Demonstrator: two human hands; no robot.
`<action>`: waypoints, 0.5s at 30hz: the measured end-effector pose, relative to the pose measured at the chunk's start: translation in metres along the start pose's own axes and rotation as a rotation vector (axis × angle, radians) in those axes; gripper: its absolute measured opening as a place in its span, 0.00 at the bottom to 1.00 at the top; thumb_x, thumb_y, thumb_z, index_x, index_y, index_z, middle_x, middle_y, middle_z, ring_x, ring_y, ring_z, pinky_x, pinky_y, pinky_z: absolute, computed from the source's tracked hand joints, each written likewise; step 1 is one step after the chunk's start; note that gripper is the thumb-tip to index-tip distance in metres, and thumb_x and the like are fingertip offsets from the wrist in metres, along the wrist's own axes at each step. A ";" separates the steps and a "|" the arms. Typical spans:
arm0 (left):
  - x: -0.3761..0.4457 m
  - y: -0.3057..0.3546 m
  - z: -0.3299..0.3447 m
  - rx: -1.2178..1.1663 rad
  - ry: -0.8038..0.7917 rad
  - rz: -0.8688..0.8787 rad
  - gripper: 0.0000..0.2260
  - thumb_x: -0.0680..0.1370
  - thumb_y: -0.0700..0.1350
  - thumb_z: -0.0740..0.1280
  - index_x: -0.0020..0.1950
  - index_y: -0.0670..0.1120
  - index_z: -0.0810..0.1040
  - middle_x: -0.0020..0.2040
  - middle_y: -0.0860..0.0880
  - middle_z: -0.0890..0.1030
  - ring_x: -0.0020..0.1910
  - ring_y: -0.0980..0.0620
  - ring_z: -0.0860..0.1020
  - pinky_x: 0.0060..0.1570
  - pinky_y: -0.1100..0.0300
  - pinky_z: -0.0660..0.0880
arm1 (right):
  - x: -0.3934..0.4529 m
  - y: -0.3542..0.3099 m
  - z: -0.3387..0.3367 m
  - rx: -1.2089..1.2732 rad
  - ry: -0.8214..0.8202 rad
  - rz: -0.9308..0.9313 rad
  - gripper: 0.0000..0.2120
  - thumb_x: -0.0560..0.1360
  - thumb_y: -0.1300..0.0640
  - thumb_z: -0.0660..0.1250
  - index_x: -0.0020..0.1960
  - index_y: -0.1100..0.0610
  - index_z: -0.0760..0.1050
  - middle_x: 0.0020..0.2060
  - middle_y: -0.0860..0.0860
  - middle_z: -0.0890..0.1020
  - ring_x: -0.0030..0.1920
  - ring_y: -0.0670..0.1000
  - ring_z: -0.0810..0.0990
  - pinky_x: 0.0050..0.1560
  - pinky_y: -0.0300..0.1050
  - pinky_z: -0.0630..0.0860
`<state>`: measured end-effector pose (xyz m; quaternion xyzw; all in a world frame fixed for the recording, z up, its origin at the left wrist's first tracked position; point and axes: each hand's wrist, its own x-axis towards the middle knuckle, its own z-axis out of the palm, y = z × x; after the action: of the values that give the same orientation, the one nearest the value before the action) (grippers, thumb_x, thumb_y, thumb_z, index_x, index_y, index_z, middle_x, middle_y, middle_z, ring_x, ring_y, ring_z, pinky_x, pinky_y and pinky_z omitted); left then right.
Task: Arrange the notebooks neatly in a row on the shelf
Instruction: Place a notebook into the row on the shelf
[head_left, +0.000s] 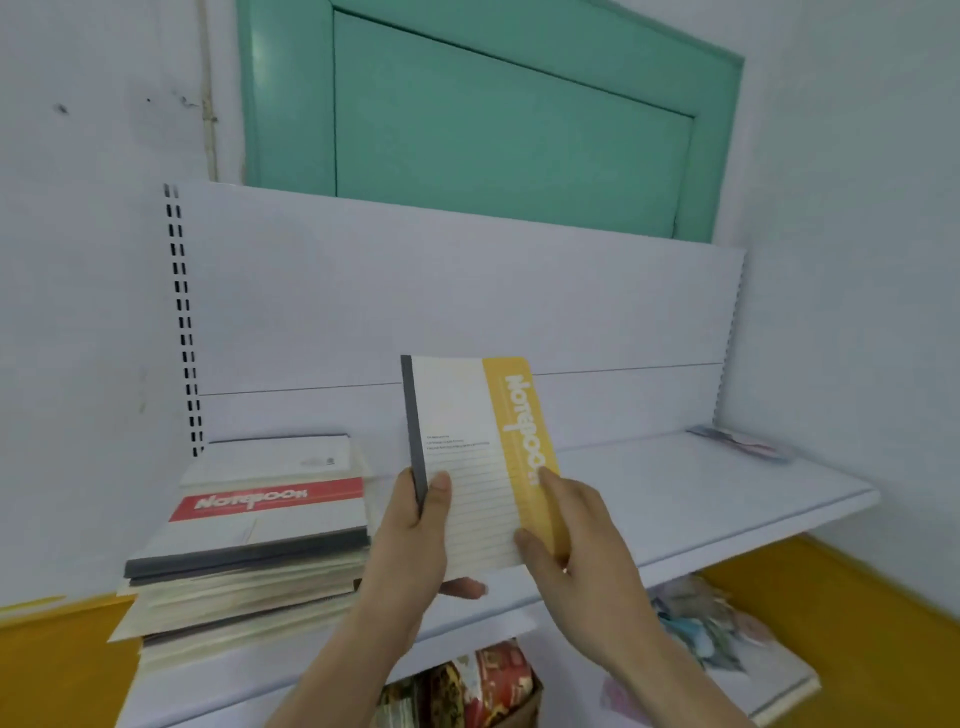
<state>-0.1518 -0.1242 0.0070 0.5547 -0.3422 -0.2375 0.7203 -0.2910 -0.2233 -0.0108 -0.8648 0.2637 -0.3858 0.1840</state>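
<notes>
Two hands, left hand (415, 530), right hand (576, 545), gripping yellow notebook (478, 457) upright

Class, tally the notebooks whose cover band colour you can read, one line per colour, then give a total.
Yellow-banded white notebook held upright in both hands: 1
Red-banded white notebook on top of the flat stack: 1
Total: 2
The lower notebooks in the stack hide their covers and are too blurred to count.

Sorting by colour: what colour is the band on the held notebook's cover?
Yellow, on the notebook; head view.
</notes>
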 end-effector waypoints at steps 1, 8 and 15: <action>0.003 -0.005 0.017 0.031 0.023 0.001 0.06 0.83 0.55 0.58 0.57 0.58 0.73 0.52 0.51 0.82 0.47 0.47 0.83 0.31 0.51 0.81 | -0.004 0.014 -0.011 -0.030 -0.033 0.003 0.32 0.78 0.42 0.62 0.76 0.43 0.51 0.66 0.38 0.60 0.56 0.37 0.70 0.50 0.29 0.71; 0.020 -0.038 0.145 0.116 -0.026 0.007 0.09 0.85 0.52 0.56 0.59 0.50 0.72 0.50 0.47 0.81 0.38 0.47 0.80 0.26 0.58 0.75 | -0.019 0.119 -0.096 -0.240 -0.058 0.093 0.36 0.75 0.39 0.64 0.77 0.42 0.50 0.71 0.38 0.56 0.59 0.37 0.64 0.57 0.27 0.64; 0.043 -0.069 0.291 0.205 -0.024 0.153 0.17 0.85 0.46 0.55 0.73 0.60 0.62 0.53 0.51 0.78 0.42 0.45 0.79 0.23 0.62 0.73 | -0.011 0.229 -0.200 -0.364 0.010 0.059 0.28 0.77 0.41 0.64 0.74 0.45 0.63 0.65 0.41 0.71 0.53 0.42 0.74 0.59 0.35 0.69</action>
<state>-0.3414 -0.3589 -0.0057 0.5947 -0.4146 -0.1524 0.6717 -0.5217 -0.4216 -0.0100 -0.8737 0.3556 -0.3303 0.0343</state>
